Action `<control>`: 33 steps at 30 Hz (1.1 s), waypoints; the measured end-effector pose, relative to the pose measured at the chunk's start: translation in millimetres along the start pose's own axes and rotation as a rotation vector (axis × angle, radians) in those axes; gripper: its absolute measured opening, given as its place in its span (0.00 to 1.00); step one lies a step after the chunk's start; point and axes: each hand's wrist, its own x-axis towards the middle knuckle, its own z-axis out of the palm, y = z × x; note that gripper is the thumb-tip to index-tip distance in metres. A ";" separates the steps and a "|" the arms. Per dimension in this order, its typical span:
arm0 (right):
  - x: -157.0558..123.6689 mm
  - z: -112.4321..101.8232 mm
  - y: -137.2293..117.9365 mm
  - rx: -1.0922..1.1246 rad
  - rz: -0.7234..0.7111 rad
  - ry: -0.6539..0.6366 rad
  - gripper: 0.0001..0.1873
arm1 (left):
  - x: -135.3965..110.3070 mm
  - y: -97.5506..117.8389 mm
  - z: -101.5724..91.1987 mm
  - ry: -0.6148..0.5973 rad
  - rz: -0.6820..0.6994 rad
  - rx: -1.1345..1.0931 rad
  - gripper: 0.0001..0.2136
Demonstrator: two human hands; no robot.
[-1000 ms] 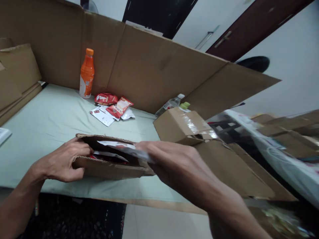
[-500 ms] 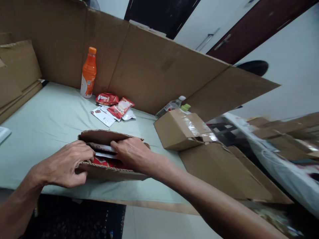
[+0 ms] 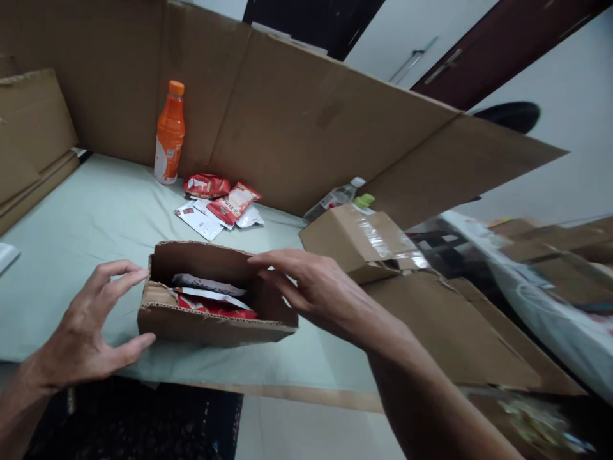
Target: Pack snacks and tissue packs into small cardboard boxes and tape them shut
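Note:
A small open cardboard box [image 3: 215, 329] stands near the front edge of the cloth-covered table. Inside it, white packets [image 3: 211, 284] and a red packet [image 3: 215, 308] stand side by side on edge. My left hand [image 3: 98, 322] is at the box's left end, thumb and fingers spread wide, with nothing in it; the fingertips are close to the rim. Over the right end hovers my right hand [image 3: 311, 287], its fingers stretched out and holding nothing. Whether its fingertips touch the back rim I cannot tell.
Red and white packets [image 3: 234, 203] lie in a pile behind the box. An orange bottle [image 3: 169, 137] stands by the cardboard wall [image 3: 287, 121]. To the right are a taped carton [image 3: 354, 236] and clear bottles [image 3: 335, 197]. A white object [image 3: 7, 257] lies at the left edge.
Both hands have come out of the box and moved apart, the left to the left, the right up and to the right. The packets inside now show plainly.

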 end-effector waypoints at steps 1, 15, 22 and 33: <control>-2.1 2.2 6.5 0.052 0.000 0.019 0.17 | -2.0 -0.3 2.4 0.011 0.001 0.002 0.28; -77.8 36.0 19.5 0.352 0.020 0.428 0.10 | 8.4 3.0 11.2 -0.039 -0.025 -0.138 0.13; -59.8 44.0 23.3 0.377 -0.119 0.162 0.15 | 26.9 -8.4 13.0 -0.266 -0.031 -0.084 0.11; -41.1 38.8 34.9 0.390 0.091 0.427 0.22 | 25.7 -1.4 25.1 0.019 -0.184 0.053 0.29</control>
